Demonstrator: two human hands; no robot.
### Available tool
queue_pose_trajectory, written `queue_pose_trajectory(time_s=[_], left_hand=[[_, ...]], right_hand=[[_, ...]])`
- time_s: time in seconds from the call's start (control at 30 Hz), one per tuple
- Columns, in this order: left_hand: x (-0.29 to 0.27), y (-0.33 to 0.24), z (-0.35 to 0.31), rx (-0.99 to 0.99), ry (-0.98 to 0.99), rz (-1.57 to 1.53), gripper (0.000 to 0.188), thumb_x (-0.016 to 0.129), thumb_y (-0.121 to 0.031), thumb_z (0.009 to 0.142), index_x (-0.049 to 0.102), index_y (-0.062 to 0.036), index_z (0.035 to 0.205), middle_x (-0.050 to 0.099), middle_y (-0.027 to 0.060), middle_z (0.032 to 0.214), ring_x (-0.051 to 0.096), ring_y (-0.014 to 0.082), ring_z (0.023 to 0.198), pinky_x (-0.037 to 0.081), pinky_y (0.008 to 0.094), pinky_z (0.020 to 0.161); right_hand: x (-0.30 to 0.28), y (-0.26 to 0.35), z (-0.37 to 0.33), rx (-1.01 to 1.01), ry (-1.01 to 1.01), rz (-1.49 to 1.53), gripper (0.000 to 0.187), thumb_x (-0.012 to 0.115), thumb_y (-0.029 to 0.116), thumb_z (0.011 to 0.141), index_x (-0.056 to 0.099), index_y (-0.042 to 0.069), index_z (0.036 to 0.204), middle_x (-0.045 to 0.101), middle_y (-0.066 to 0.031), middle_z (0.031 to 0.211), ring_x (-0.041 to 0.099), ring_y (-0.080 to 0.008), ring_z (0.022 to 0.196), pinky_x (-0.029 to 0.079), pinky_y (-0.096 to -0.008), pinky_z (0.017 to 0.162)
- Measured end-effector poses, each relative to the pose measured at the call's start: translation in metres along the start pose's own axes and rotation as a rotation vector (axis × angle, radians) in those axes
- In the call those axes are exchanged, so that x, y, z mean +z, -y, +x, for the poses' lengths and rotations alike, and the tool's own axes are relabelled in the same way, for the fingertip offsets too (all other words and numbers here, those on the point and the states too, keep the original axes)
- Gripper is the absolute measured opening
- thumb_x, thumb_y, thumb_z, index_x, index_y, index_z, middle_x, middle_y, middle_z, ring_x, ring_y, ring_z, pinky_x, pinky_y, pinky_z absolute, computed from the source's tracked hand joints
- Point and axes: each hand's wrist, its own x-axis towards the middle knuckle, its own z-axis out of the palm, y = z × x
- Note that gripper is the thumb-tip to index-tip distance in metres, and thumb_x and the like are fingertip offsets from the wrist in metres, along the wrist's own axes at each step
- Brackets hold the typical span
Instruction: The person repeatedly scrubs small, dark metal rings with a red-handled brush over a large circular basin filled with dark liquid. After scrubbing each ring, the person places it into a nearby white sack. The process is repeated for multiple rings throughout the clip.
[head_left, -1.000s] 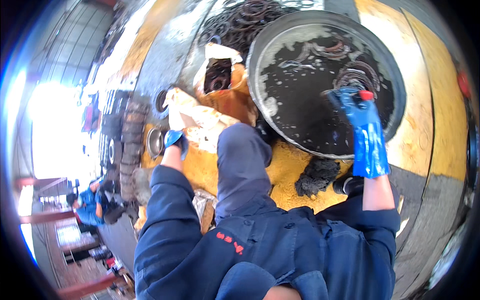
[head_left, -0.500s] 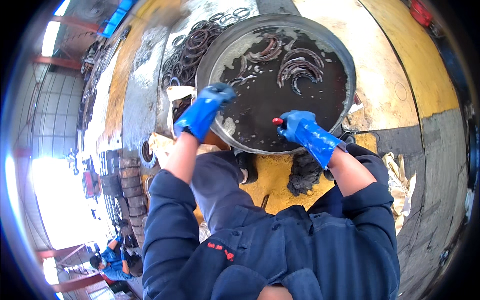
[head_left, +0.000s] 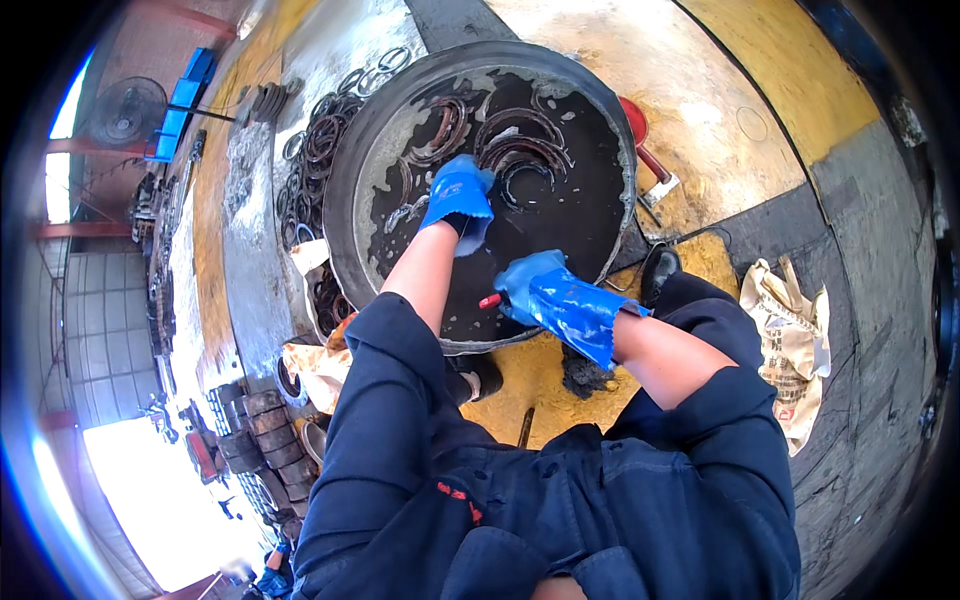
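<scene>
Floor [head_left: 740,130] is yellow, grey & pale, w/ dirty marks. Big round tub [head_left: 343,190] sits on it, under the R hand's [head_left: 540,285] grip. Dark lump [head_left: 585,377] lies nr the tub, on the body side of the grip. Crumpled paper bag [head_left: 787,340]: R of grip. Pile of dark rings [head_left: 318,150]: far L of grip, past tub. Torn bag [head_left: 318,375]: L too, closer to the body.

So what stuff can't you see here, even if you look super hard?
All in the head view:
- Bottom of the round basin: dark liquid covers it.
- Most of the red-ended thing: the gloved right hand hides it.
- Whether the left hand holds anything: its own glove blocks the fingertips.
- The other person at lower left: small, and cut off by the bottom edge.
</scene>
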Motion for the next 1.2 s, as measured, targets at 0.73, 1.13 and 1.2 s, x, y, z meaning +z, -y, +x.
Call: queue_pose_trajectory(time_s=[0.73,1.13,1.2], left_hand=[[-0.035,0.146,-0.142,-0.378,0.111,-1.364,0.023,0.065,-0.007,0.094,0.062,-0.0001,0.115,0.071,0.0145,0.103,0.072,0.0223,0.089,0.060,0.0334,0.082],[0.013,0.126,-0.149,-0.188,0.120,-1.220,0.022,0.066,-0.008,0.093,0.071,-0.0017,0.113,0.073,0.0084,0.098,0.069,0.0175,0.086,0.057,0.0309,0.079],[0.013,0.112,-0.152,-0.248,0.090,-1.231,0.022,0.070,-0.006,0.091,0.071,0.0002,0.112,0.074,0.0082,0.097,0.068,0.0164,0.084,0.055,0.0303,0.077]], right_hand=[[0.015,-0.019,0.033,0.219,-0.283,0.400,0.038,0.067,0.042,0.086,0.074,0.016,0.112,0.074,-0.0147,0.103,0.071,-0.0351,0.096,0.055,-0.0436,0.085],[-0.008,0.028,0.054,-0.322,-0.610,0.965,0.024,0.069,0.023,0.095,0.072,0.004,0.109,0.075,-0.0053,0.099,0.068,-0.0129,0.096,0.054,-0.0303,0.089],[-0.015,0.022,0.052,-0.193,-0.552,1.223,0.023,0.067,0.024,0.097,0.072,0.004,0.106,0.074,-0.0052,0.095,0.068,-0.0116,0.091,0.054,-0.0290,0.086]])
